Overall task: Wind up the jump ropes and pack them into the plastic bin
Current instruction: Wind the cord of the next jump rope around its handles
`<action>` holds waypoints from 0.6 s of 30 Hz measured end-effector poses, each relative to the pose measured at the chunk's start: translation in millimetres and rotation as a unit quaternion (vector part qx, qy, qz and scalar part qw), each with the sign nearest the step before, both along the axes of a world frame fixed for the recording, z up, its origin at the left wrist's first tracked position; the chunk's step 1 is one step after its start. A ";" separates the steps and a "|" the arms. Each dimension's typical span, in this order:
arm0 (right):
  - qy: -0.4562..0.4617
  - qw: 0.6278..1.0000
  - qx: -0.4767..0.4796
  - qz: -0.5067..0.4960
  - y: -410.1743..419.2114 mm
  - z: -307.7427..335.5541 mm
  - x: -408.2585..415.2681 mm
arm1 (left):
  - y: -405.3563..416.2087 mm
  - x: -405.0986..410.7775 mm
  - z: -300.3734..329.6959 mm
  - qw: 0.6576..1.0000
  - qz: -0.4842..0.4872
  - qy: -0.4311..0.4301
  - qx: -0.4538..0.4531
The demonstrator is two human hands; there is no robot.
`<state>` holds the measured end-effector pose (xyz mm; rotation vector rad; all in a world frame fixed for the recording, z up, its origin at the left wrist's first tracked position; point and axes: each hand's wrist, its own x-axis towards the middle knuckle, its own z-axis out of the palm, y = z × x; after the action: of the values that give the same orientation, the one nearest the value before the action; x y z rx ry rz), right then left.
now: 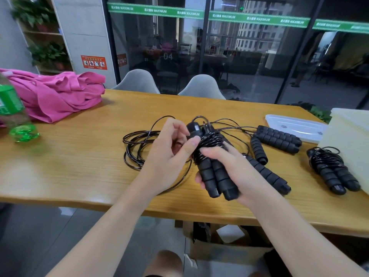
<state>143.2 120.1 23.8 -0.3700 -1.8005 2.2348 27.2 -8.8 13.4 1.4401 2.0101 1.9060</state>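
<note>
My right hand (pixel 229 164) grips the two black foam handles of a jump rope (pixel 216 176), with cord wound round their upper part. My left hand (pixel 171 154) pinches the cord at the top of the bundle, thumb against the coils. Loose black cord (pixel 135 144) trails in loops on the table to the left. A fully wound rope (pixel 331 168) lies at the right, beside the translucent plastic bin (pixel 351 140). More black handles (pixel 277 138) lie unwound behind my right hand, and another handle (pixel 267 174) pokes out beneath it.
The bin's white lid (pixel 295 126) lies flat at the back right of the wooden table (pixel 79 166). A pink garment (pixel 58 92) and a green bottle (pixel 14 114) sit at the far left. Two grey chairs (pixel 201 86) stand behind the table.
</note>
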 end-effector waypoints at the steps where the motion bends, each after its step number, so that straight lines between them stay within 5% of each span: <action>1: -0.006 1.000 0.018 -0.003 0.1 -2.3 -0.8 | -0.7 0.0 2.4 1.000 -0.001 0.013 -0.010; 8: -0.001 1.000 0.026 -0.016 2.7 -14.3 -1.9 | -3.5 -0.4 6.0 0.989 0.020 0.108 -0.102; 18: -0.019 0.999 0.046 -0.014 6.1 -21.7 -4.1 | -8.4 -7.5 -1.5 0.986 -0.009 0.088 -0.143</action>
<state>139.2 126.2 2.2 -0.4177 -1.8971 2.1321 19.8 -17.2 12.0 1.5855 2.2233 1.4527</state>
